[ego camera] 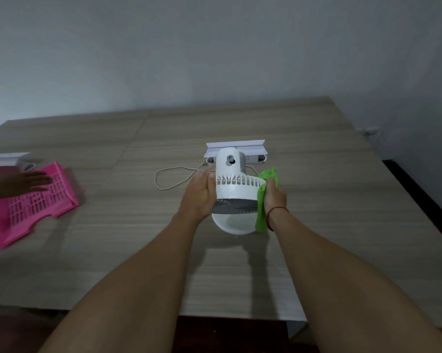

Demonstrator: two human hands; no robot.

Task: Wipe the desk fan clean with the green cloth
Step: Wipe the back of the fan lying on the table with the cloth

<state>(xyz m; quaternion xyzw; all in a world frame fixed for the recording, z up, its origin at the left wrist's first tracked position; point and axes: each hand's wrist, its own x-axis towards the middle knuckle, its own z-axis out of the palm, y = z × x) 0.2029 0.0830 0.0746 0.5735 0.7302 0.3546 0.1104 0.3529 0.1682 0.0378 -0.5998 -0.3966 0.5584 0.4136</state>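
A white desk fan (233, 179) stands in the middle of the wooden table, its round grille facing me and tilted down. My left hand (199, 194) lies flat against the fan's left side, fingers straight, steadying it. On the fan's right side my right hand (274, 197) grips the green cloth (262, 205) and presses it against the rim of the grille. Part of the cloth hangs down below my wrist. The fan's white cord (174, 174) loops on the table behind my left hand.
A pink slotted plastic basket (34, 207) lies at the table's left edge, with another person's hand (23, 183) resting on it. A white box (8, 159) sits behind the basket. The wooden table (316, 225) ends at a wall behind and a dark floor to the right.
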